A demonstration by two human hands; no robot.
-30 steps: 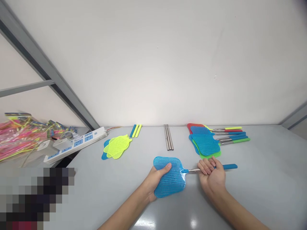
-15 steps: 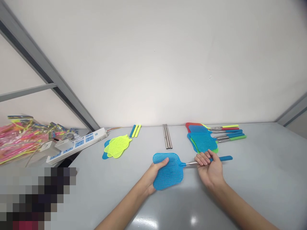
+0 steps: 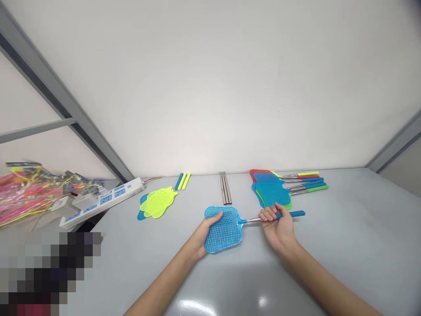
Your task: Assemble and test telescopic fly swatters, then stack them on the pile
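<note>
In front of the steel rods (image 3: 225, 188), the left hand (image 3: 199, 239) pinches the blue swatter (image 3: 224, 232); the right hand (image 3: 279, 227) grips its shaft (image 3: 252, 220) (perhaps its handle (image 3: 297, 213) too; fingers hide it). Seemingly, joints are being seated; the next push needs both ends aligned.

left hand (image 3: 201, 235) partly hidden, packets (image 3: 28, 195) cropped

My left grip (image 3: 200, 237) and right grip (image 3: 279, 228) hold the fly swatter (image 3: 222, 232) between them over the surface (image 3: 355, 237). Behind it lie the rods (image 3: 226, 188); left of those, the handle sleeves (image 3: 182, 181), then swatter heads (image 3: 158, 203), then the power strip (image 3: 105, 200). Right of the rods, assembled swatters (image 3: 271, 193) overlap.
</note>
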